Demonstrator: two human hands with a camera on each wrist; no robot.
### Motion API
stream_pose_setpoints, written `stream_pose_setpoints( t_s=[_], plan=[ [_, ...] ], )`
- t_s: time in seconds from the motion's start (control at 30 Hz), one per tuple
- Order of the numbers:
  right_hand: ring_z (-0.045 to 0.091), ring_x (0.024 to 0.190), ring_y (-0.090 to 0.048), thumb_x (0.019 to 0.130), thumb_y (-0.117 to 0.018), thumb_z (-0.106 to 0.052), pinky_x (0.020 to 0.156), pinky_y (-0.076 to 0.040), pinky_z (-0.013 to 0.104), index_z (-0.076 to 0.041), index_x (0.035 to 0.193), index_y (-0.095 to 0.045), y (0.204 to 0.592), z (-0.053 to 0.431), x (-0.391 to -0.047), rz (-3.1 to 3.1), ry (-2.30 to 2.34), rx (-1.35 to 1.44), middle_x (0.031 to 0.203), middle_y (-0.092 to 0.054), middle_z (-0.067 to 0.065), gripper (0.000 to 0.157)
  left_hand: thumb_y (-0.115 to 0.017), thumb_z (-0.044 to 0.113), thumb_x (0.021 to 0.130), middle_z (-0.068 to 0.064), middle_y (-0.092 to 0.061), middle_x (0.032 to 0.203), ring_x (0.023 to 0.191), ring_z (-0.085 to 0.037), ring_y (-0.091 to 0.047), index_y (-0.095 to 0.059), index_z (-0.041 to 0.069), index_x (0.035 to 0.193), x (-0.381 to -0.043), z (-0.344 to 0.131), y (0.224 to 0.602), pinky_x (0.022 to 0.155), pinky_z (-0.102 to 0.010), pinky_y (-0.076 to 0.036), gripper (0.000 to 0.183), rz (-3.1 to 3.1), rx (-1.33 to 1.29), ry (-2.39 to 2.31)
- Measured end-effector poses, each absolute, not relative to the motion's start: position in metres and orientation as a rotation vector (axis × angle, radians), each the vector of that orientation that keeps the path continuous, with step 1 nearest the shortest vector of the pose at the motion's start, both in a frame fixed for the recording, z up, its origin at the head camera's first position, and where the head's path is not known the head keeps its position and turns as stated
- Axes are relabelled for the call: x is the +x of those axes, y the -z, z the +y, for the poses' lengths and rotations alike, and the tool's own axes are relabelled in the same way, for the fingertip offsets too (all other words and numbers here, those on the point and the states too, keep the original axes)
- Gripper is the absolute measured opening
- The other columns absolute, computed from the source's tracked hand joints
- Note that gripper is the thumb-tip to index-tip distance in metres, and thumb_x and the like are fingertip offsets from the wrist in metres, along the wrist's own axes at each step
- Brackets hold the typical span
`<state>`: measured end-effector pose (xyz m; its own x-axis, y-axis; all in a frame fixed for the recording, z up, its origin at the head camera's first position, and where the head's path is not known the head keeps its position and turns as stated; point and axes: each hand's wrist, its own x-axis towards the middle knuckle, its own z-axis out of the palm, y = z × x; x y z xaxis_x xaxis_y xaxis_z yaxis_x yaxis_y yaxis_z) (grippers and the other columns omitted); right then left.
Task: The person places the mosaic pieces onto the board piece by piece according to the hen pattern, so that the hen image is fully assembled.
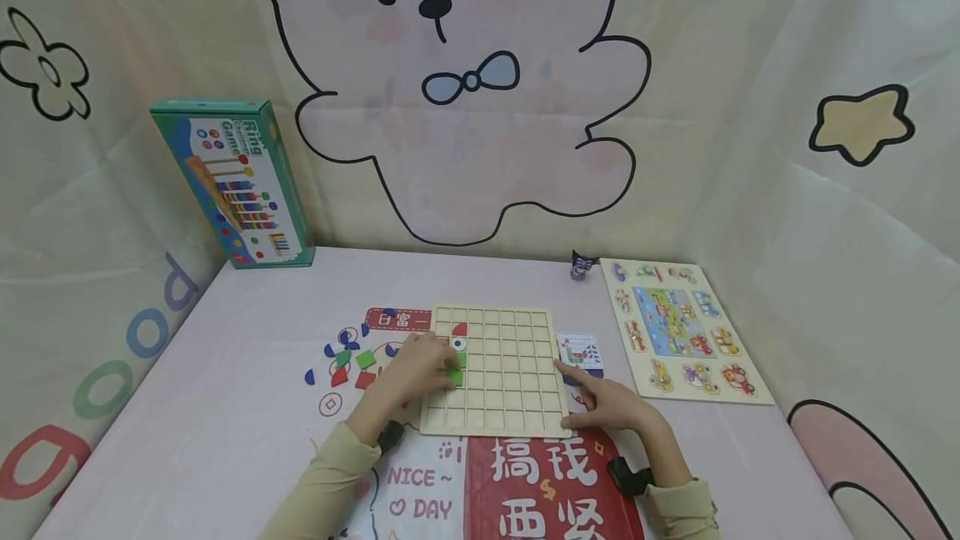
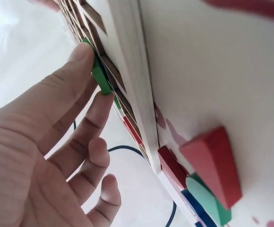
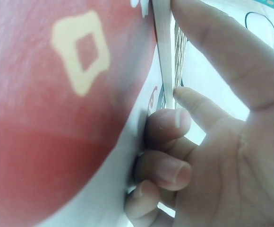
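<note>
The wooden grid board (image 1: 510, 373) lies on the table in front of me. My left hand (image 1: 420, 367) is over its left side and pinches a green block (image 2: 100, 78) between thumb and finger, against the grid. Higher in that part of the grid sit a red piece (image 1: 460, 329) with a curved side and a piece with a white circle (image 1: 458, 343). My right hand (image 1: 611, 403) touches the board's right edge with thumb and index finger, while its other fingers bend below them in the right wrist view. The left hand partly hides the nearby cells.
Loose blue, green (image 1: 365, 359) and red blocks (image 1: 339, 376) lie left of the board. A printed card (image 1: 580, 352) is at its right, beside a picture puzzle board (image 1: 686, 332). A small figurine (image 1: 581, 265) and a green game box (image 1: 240, 182) stand behind.
</note>
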<state>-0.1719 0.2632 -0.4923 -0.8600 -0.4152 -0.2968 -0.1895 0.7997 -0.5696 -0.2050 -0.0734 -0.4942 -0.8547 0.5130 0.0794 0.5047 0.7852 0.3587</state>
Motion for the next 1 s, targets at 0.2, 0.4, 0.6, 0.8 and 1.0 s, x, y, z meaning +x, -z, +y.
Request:
stream_pose_setpoints(
  t_s=[0.2, 0.4, 0.6, 0.8, 1.0],
  plan=[
    [0.010, 0.051, -0.032, 0.072, -0.074, -0.046, 0.052, -0.031, 0.026, -0.025, 0.146, -0.029, 0.491, 0.263, -0.171, 2.573, 0.751, -0.446, 0.059, -0.041, -0.002, 0.089, -0.079, 0.030, 0.071, 0.012, -0.064, 0.085, 0.087, -0.012, -0.052, -0.073, 0.024, 0.085, -0.207, -0.070, 0.498, 0.087, -0.041, -0.037, 0.017, 2.965, 0.867, -0.544],
    [0.011, 0.051, -0.032, 0.072, -0.074, -0.046, 0.052, -0.030, 0.026, -0.025, 0.146, -0.029, 0.491, 0.262, -0.171, 2.573, 0.755, -0.438, 0.059, -0.041, -0.002, 0.089, -0.079, 0.030, 0.071, 0.011, -0.065, 0.084, 0.084, -0.011, -0.051, -0.073, 0.023, 0.085, -0.205, -0.069, 0.498, 0.083, -0.039, -0.037, 0.017, 2.962, 0.870, -0.559],
    [0.010, 0.051, -0.032, 0.072, -0.074, -0.046, 0.051, -0.030, 0.024, -0.025, 0.145, -0.030, 0.491, 0.262, -0.170, 2.577, 0.756, -0.443, 0.059, -0.041, -0.002, 0.089, -0.077, 0.029, 0.073, 0.011, -0.066, 0.091, 0.089, -0.012, -0.052, -0.073, 0.022, 0.092, -0.203, -0.074, 0.492, 0.090, -0.042, -0.037, 0.020, 2.953, 0.861, -0.616],
    [0.009, 0.050, -0.031, 0.071, -0.075, -0.047, 0.049, -0.028, 0.023, -0.024, 0.145, -0.031, 0.490, 0.261, -0.170, 2.583, 0.755, -0.442, 0.058, -0.040, -0.003, 0.089, -0.076, 0.025, 0.075, 0.009, -0.067, 0.091, 0.092, -0.015, -0.054, -0.073, 0.020, 0.091, -0.201, -0.085, 0.489, 0.092, -0.045, -0.037, 0.017, 2.967, 0.850, -0.667],
    [0.008, 0.049, -0.032, 0.071, -0.075, -0.047, 0.049, -0.028, 0.022, -0.026, 0.145, -0.030, 0.491, 0.262, -0.170, 2.586, 0.754, -0.446, 0.057, -0.040, -0.003, 0.089, -0.075, 0.025, 0.076, 0.008, -0.067, 0.089, 0.086, -0.013, -0.052, -0.073, 0.021, 0.090, -0.201, -0.100, 0.489, 0.083, -0.039, -0.038, 0.015, 3.004, 0.796, -0.635]
  ],
)
